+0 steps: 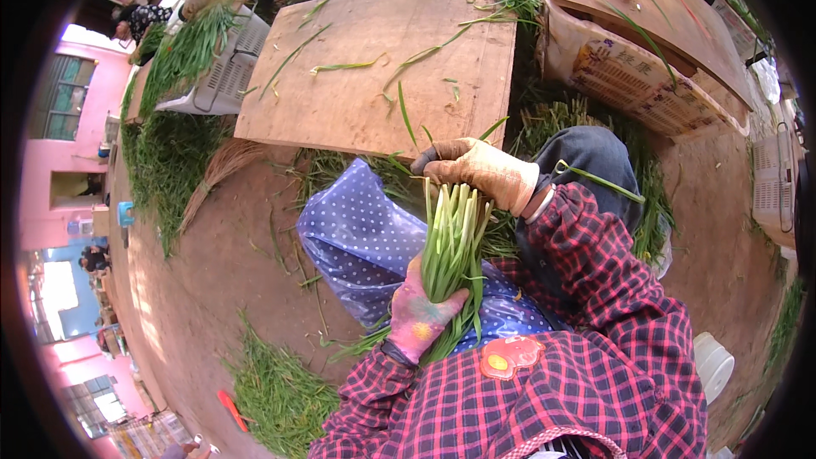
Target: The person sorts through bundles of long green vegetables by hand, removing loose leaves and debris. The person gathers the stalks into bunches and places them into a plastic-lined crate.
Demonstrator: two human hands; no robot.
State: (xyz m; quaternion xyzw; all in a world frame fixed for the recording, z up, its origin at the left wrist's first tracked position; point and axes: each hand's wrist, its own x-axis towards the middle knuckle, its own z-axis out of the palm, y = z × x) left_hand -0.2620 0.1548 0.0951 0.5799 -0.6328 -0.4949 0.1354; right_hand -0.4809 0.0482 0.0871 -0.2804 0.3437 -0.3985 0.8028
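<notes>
A bunch of garlic chives point(449, 246) stands upright over my lap, its pale cut ends up and its green leaves trailing down. My left hand point(418, 313), in a pink patterned glove, is closed around the lower part of the bunch. Just above the pale ends is my right hand point(476, 172), in a dirty tan glove with dark fingertips. Its fingers are curled together, and a few thin chive leaves stick out beside and above them. What lies inside that grip is mostly hidden. A blue polka-dot apron point(365, 221) covers my legs beneath.
A wooden board point(374, 68) with scattered leaves lies ahead. At its right stands a white plastic crate point(646, 89) with another board on top. Chive heaps point(276, 382) cover parts of the floor. A straw broom point(221, 174) and a loaded crate point(225, 68) are at left, near other people.
</notes>
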